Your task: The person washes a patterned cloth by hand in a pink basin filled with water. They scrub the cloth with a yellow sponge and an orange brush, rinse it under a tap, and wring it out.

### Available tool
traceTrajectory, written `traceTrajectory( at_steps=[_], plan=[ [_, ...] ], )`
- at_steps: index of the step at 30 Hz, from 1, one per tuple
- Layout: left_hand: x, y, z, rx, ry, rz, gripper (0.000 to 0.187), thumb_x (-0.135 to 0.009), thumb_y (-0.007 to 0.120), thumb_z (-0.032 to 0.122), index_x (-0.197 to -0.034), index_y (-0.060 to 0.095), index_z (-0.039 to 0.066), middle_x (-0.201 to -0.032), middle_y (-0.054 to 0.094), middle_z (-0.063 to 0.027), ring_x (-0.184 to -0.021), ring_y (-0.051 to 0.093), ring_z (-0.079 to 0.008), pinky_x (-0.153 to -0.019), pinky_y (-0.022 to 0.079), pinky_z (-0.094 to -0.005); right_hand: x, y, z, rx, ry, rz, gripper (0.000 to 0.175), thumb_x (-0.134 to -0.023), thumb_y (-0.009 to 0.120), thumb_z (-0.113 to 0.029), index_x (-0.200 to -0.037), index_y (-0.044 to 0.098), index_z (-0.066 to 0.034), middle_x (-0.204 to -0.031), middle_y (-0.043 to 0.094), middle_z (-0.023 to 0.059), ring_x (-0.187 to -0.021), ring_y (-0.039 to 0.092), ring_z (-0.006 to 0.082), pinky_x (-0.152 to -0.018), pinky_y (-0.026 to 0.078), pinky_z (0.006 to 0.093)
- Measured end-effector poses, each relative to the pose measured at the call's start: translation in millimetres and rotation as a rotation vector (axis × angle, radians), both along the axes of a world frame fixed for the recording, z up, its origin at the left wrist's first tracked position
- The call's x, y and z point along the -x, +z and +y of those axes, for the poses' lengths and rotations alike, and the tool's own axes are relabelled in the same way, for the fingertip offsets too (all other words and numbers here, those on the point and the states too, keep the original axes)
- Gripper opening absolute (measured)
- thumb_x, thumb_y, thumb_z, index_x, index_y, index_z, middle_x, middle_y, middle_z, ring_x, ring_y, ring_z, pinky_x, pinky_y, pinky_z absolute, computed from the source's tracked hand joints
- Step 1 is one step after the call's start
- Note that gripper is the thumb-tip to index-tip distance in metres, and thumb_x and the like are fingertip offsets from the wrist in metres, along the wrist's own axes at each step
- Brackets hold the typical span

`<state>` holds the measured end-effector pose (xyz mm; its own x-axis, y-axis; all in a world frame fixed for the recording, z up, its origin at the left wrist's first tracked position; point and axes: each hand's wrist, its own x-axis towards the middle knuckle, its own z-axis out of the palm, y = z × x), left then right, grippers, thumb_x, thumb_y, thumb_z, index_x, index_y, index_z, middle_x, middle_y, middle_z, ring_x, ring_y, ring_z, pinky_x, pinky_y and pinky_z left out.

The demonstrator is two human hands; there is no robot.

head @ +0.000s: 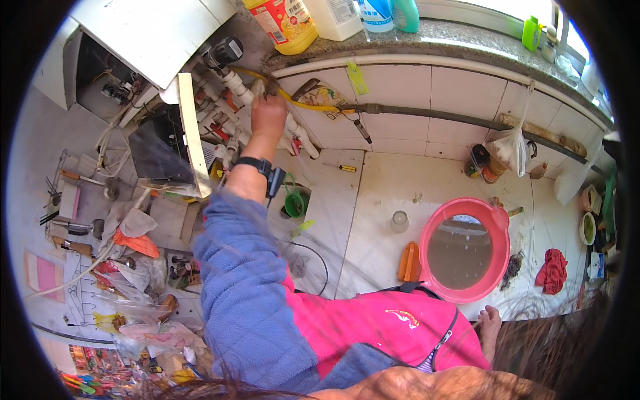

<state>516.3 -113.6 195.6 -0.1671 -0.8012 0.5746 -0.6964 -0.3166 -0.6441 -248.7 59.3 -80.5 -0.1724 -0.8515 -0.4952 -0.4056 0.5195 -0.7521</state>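
My left hand (269,115), with a black band on its wrist, reaches up to the wall corner. Its fingers are closed around a dark wad (270,86), perhaps a cloth or scrubber, beside a yellow hose (310,106) and white pipes (239,89). The fingertips are hidden behind the hand. My right hand (490,320) hangs at the counter's near edge, fingers partly curled; whether it holds something is not visible. Near it stands a pink basin (504,250) of murky grey water (460,255). A crumpled red cloth (552,271) lies to its right.
On the white counter (385,180) are a glass jar (399,221), an orange plastic piece (409,262), a yellow-handled screwdriver (347,168) and a green strainer (295,204). Bottles (285,25) line the stone ledge. An opened white appliance (140,35) with exposed wires stands at left.
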Motion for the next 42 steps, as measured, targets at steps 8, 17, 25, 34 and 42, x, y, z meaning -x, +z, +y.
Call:
traceTrajectory(
  at_steps=[8, 17, 25, 34, 42],
  plan=[
    [-15, 29, -24, 0.389, 0.093, -0.201, 0.024, -0.084, 0.050, 0.011, -0.099, 0.067, 0.001, -0.094, 0.067, -0.0142, -0.100, 0.061, -0.0329, -0.099, 0.042, -0.0455, 11, -5, -10, 0.019, 0.025, 0.027, 0.025, -0.089, 0.060, -0.009, -0.113, 0.059, -0.0007, -0.092, 0.065, 0.0055, -0.070, 0.061, 0.0098, -0.053, 0.045, 0.0223],
    [-51, 47, -80, 0.004, 0.446, 0.385, 0.034, -0.085, 0.051, 0.010, -0.116, 0.059, -0.002, -0.093, 0.070, -0.0183, -0.090, 0.068, -0.0258, -0.077, 0.048, -0.0458, 5, -5, -9, 0.002, 0.040, 0.030, 0.025, -0.090, 0.060, -0.008, -0.113, 0.059, 0.0000, -0.092, 0.065, 0.0066, -0.071, 0.062, 0.0108, -0.053, 0.046, 0.0227],
    [-46, 23, -41, 0.016, 0.280, -0.194, 0.009, -0.077, 0.057, 0.010, -0.080, 0.065, 0.008, -0.075, 0.062, -0.0080, -0.074, 0.062, -0.0257, -0.076, 0.044, -0.0392, 12, -14, -8, 0.034, 0.047, 0.042, 0.026, -0.089, 0.060, -0.008, -0.113, 0.059, 0.0008, -0.094, 0.066, 0.0079, -0.072, 0.063, 0.0120, -0.056, 0.047, 0.0240],
    [-5, 12, -1, 0.146, -0.054, 0.098, 0.011, -0.075, 0.059, 0.007, -0.085, 0.064, 0.008, -0.084, 0.062, -0.0102, -0.083, 0.060, -0.0290, -0.081, 0.046, -0.0392, 3, -8, -5, 0.017, 0.027, 0.054, 0.026, -0.089, 0.060, -0.008, -0.113, 0.059, 0.0012, -0.094, 0.066, 0.0079, -0.072, 0.063, 0.0122, -0.058, 0.048, 0.0244],
    [63, -73, 30, 0.181, -0.018, 0.946, 0.031, -0.074, 0.069, 0.019, -0.103, 0.065, 0.009, -0.097, 0.066, -0.0133, -0.094, 0.061, -0.0357, -0.081, 0.050, -0.0411, 11, 4, -15, 0.035, 0.068, 0.059, 0.026, -0.090, 0.060, -0.008, -0.114, 0.059, 0.0004, -0.095, 0.066, 0.0078, -0.073, 0.064, 0.0121, -0.055, 0.047, 0.0236]
  ],
)
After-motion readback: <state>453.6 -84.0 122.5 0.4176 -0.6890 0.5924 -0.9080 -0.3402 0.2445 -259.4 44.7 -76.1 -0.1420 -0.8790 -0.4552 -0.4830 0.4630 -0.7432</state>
